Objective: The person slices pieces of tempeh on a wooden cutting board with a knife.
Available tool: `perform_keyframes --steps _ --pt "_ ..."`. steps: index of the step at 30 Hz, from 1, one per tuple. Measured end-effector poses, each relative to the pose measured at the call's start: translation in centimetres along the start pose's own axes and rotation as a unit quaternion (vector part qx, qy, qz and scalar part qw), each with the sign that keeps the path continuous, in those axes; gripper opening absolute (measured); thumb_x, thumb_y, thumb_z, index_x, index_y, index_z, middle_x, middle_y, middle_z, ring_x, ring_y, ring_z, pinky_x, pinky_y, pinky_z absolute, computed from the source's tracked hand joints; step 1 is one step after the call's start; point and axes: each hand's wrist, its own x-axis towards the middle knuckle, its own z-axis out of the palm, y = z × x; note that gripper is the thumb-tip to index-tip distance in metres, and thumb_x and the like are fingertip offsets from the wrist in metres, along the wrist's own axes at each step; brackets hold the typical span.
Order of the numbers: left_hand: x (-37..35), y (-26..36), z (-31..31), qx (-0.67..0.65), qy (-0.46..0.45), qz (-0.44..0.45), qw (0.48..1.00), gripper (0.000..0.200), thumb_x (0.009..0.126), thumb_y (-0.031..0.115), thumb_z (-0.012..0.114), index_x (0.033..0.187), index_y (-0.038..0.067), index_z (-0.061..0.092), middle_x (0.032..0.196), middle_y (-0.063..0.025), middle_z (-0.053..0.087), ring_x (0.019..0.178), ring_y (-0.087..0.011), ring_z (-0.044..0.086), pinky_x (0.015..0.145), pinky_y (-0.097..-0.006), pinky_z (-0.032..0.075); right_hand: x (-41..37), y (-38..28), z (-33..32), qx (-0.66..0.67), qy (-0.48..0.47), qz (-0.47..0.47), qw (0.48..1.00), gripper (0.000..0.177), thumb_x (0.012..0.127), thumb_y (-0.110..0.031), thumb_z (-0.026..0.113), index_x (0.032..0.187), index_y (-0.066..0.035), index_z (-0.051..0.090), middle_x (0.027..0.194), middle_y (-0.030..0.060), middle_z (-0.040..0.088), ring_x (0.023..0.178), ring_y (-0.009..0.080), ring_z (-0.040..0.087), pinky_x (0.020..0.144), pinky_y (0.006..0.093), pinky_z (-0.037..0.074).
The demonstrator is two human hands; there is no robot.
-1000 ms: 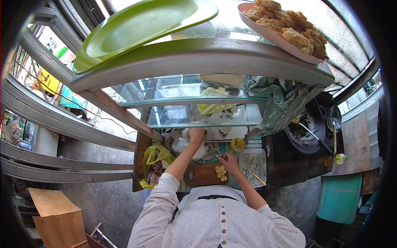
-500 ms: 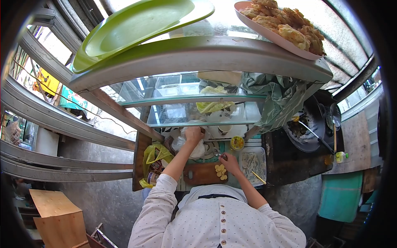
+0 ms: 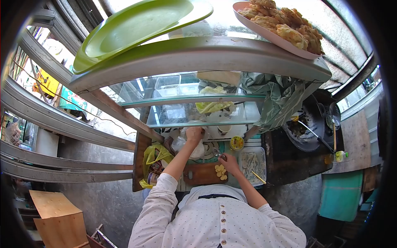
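Head view, centre: the right hand's [image 3: 230, 162] fingers gripped a dark-handled tool [image 3: 218, 153]; the left hand's [image 3: 193, 134], their hold impossible to tell, were at a plastic bag [image 3: 198, 152]. A careless tool sweep could have scattered yellow slices [image 3: 221, 170] off the cutting board [image 3: 200, 174].

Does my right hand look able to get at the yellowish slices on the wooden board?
Probably yes: the slices lie uncovered right near the right hand, though it seems occupied with a small tool.
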Motion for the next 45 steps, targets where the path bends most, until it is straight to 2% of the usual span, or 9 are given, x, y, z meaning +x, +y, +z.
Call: perform_keyframes --steps 13,16,19,22,25,29,31,34,45 --pt "-5.2 -2.9 -5.8 -0.266 0.068 -0.06 0.96 0.033 0.067 0.038 0.069 0.079 0.008 0.069 0.052 -0.0066 0.053 0.051 -0.0191 0.056 0.05 -0.032 0.043 -1.2 -0.4 -0.3 0.014 -0.027 0.041 0.999 0.026 0.078 -0.024 0.058 0.091 -0.002 0.059 0.07 0.017 0.058 0.065 0.0291 0.056 0.062 0.0365 0.042" --pt "-9.3 -3.2 -7.5 -0.53 0.027 -0.094 0.842 0.029 0.076 0.027 0.067 0.087 0.0 0.066 0.055 0.0087 0.036 0.051 -0.0011 0.03 0.044 -0.0198 0.023 -2.3 -0.2 -0.2 0.018 0.01 0.003 1.0 0.024 0.079 -0.021 0.06 0.091 -0.001 0.055 0.059 0.0051 0.049 0.055 0.011 0.043 0.052 0.0282 0.036" --pt "-14.2 -2.8 -7.2 -0.64 0.026 -0.117 0.759 0.029 0.078 0.023 0.066 0.096 0.0 0.063 0.059 0.0101 0.038 0.052 -0.0001 0.032 0.046 -0.0176 0.023 -3.8 0.6 0.2 0.05 0.014 0.027 0.998 0.024 0.079 -0.021 0.06 0.092 -0.001 0.054 0.062 0.0063 0.051 0.057 0.0111 0.044 0.055 0.0272 0.037" --pt "-18.7 -2.0 -5.4 -0.667 0.01 -0.102 0.738 0.028 0.079 0.016 0.066 0.101 0.001 0.061 0.063 0.0104 0.039 0.055 0.001 0.032 0.048 -0.0159 0.023 -5.6 1.8 1.4 0.039 0.073 -0.046 0.995 0.025 0.08 -0.022 0.06 0.089 0.0 0.053 0.061 0.0064 0.052 0.057 0.0119 0.047 0.056 0.0275 0.039" --pt "-21.8 -1.0 -3.2 -0.704 -0.023 -0.087 0.705 0.025 0.078 0.013 0.067 0.099 0.001 0.062 0.063 0.0099 0.04 0.054 0.0004 0.032 0.048 -0.0163 0.023 -7.9 2.0 2.1 0.014 0.047 0.026 0.998 0.028 0.081 -0.025 0.06 0.085 0.001 0.052 0.058 0.0063 0.051 0.051 0.013 0.049 0.05 0.0277 0.04" --pt "-23.0 -0.8 1.1 -0.617 -0.067 -0.127 0.774 0.028 0.076 0.019 0.069 0.097 0.001 0.063 0.059 0.0076 0.036 0.053 -0.0019 0.031 0.048 -0.0186 0.025 -9.9 3.9 3.7 0.011 0.011 0.061 0.998 0.033 0.084 -0.032 0.057 0.079 0.0 0.051 0.053 0.0048 0.049 0.044 0.0124 0.047 0.042 0.0269 0.037" --pt "-23.2 -0.6 3.4 -0.457 -0.01 -0.109 0.883 0.03 0.073 0.02 0.07 0.096 0.002 0.063 0.056 0.002 0.039 0.05 -0.0073 0.037 0.048 -0.0228 0.031 -11.1 2.4 3.9 0.055 -0.055 0.136 0.988 0.04 0.087 -0.039 0.05 0.075 -0.001 0.051 0.05 0.0038 0.046 0.039 0.0103 0.044 0.038 0.0253 0.034" --pt "-23.2 -0.6 5.5 -0.368 0.067 -0.04 0.926 0.03 0.07 0.02 0.071 0.095 0.005 0.064 0.063 -0.0035 0.049 0.053 -0.0133 0.047 0.049 -0.0267 0.037 -12.0 1.9 5.0 0.091 -0.07 0.17 0.979 0.046 0.089 -0.044 0.044 0.071 -0.002 0.05 0.049 0.0032 0.045 0.04 0.0097 0.044 0.038 0.0248 0.035" --pt "-24.5 -0.7 6.0 -0.283 0.1 0.001 0.954 0.032 0.069 0.018 0.07 0.097 0.004 0.062 0.085 -0.0126 0.055 0.085 -0.0296 0.052 0.074 -0.0371 0.044 -12.2 3.4 8.1 0.09 -0.113 0.176 0.974 0.051 0.091 -0.043 0.038 0.069 0.0 0.053 0.05 0.0057 0.048 0.043 0.0144 0.048 0.044 0.0291 0.039"
